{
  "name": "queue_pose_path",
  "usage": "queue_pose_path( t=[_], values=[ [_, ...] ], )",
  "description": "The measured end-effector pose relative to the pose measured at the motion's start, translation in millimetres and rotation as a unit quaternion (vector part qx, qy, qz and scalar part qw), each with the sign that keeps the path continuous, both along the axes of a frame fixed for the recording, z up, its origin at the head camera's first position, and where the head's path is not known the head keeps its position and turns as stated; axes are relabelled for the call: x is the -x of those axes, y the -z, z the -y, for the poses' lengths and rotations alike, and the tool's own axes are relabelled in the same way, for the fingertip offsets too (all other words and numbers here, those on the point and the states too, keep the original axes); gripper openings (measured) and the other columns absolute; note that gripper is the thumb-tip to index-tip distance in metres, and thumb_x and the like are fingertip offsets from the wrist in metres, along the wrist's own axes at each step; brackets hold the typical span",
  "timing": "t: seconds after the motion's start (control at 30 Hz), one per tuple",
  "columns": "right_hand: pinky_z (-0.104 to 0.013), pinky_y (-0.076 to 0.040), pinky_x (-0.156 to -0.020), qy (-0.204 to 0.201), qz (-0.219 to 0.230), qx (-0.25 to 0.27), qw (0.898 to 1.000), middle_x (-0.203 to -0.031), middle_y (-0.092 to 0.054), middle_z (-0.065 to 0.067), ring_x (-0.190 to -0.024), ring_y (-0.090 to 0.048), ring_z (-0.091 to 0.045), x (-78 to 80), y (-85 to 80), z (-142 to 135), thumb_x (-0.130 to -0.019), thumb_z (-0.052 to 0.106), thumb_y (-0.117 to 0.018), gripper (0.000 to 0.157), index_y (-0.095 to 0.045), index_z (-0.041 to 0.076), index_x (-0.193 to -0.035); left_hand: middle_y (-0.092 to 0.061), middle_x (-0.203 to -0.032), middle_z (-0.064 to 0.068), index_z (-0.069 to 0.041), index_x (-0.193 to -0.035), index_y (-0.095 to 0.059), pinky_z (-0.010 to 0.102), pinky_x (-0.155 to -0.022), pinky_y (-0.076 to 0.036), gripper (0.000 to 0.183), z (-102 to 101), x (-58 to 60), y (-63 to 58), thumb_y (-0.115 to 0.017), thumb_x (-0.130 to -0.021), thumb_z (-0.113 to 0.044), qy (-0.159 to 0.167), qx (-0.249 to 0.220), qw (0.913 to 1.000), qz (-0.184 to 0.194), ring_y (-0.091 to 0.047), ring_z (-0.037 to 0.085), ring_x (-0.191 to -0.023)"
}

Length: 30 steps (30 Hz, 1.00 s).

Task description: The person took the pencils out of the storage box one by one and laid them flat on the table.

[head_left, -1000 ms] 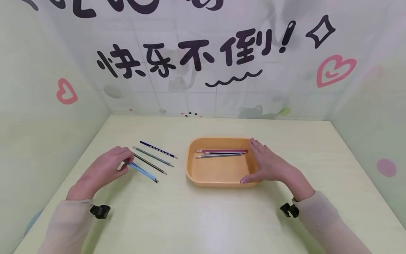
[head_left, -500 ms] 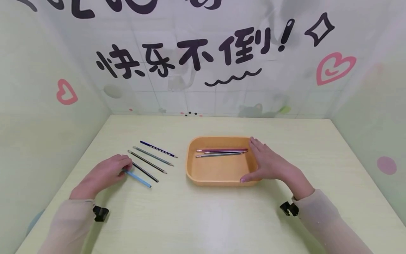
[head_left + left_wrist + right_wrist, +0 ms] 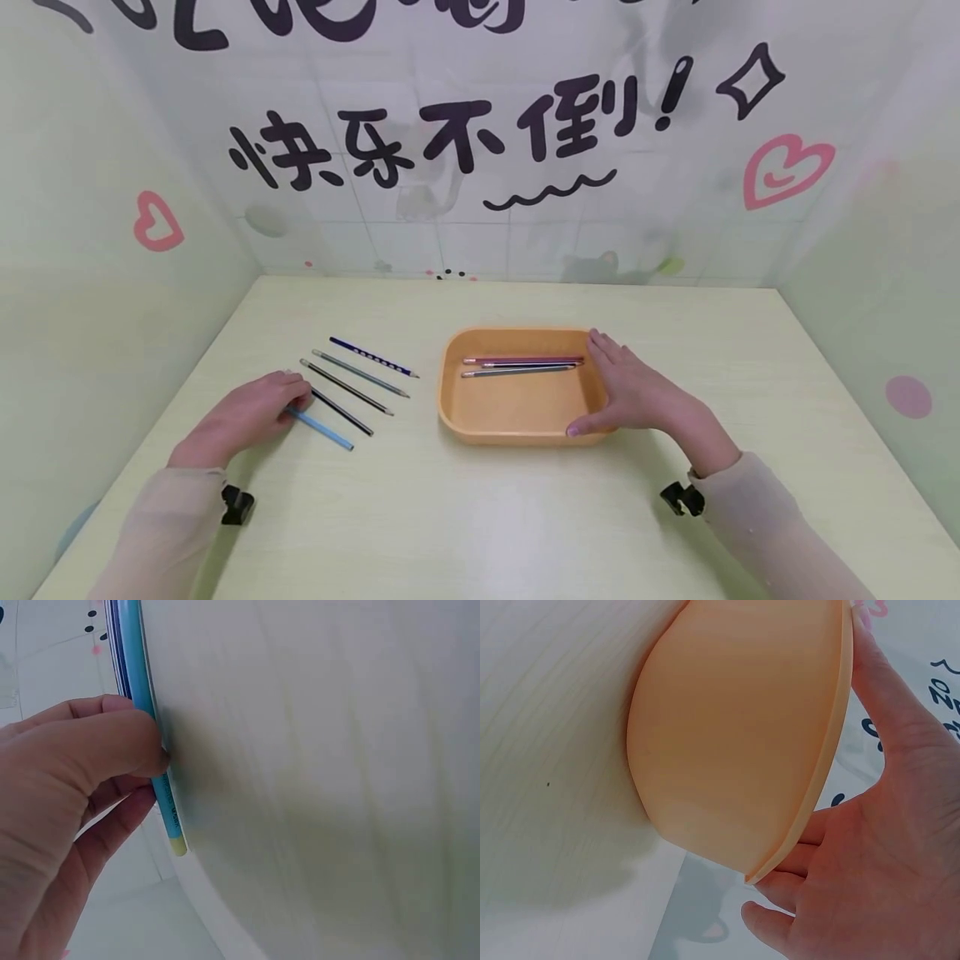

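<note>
My left hand pinches a light blue pencil near its left end, low at the tabletop. In the left wrist view the blue pencil shows a yellow end below the fingers; whether it touches the table I cannot tell. Beside it lies a row of several pencils, the nearest a black pencil. My right hand holds the right end of an orange plastic tray, thumb on the front rim and fingers at the back right corner. Inside the tray lie several pencils, close together near the back.
A pale wooden table bears everything. Behind it rises a white printed backdrop with large dark characters, and similar panels stand at both sides. The farthest loose pencil is dark blue with pale spots.
My left hand has shifted slightly down and toward me with the blue pencil, uncovering more of the black pencil beside it. The right hand and the tray have stayed in place.
</note>
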State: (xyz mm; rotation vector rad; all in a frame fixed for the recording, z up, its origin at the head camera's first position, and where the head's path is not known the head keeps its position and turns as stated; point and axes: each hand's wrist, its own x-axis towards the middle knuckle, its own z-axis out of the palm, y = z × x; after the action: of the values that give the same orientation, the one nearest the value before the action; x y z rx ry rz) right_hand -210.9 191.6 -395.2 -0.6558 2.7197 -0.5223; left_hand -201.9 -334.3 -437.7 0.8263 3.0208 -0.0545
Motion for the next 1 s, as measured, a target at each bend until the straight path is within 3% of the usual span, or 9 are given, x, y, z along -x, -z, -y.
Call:
queue_pose_path(
  t=[0.6, 1.0],
  values=[
    [-0.059, -0.011, -0.123, 0.004, -0.003, 0.004, 1.000, -0.165, -0.006, -0.026, -0.153, -0.007, -0.044, -2.5, 1.4, -0.2, -0.069, 0.066, -0.078, 0.132, -0.012, -0.009, -0.155, -0.047, -0.079, -0.008, -0.020, -0.077, -0.050, 0.026, -0.065, -0.042, 0.037, -1.2, 7.2, -1.7, -0.073, -0.072, 0.008, 0.018, -0.007, 0.9998, 0.000, -0.044, 0.010, -0.075],
    [-0.059, -0.011, -0.123, 0.002, -0.006, 0.002, 1.000, -0.165, -0.006, -0.026, -0.153, -0.007, -0.043, -1.3, 2.1, -1.3, -0.069, 0.067, -0.078, 0.132, -0.012, -0.009, -0.155, -0.051, -0.083, -0.008, -0.020, -0.081, -0.055, 0.029, -0.067, -0.046, 0.032, -2.7, 5.5, -6.1, -0.074, -0.073, 0.005, -0.013, -0.025, 0.9995, 0.013, -0.046, 0.010, -0.077]
  ],
)
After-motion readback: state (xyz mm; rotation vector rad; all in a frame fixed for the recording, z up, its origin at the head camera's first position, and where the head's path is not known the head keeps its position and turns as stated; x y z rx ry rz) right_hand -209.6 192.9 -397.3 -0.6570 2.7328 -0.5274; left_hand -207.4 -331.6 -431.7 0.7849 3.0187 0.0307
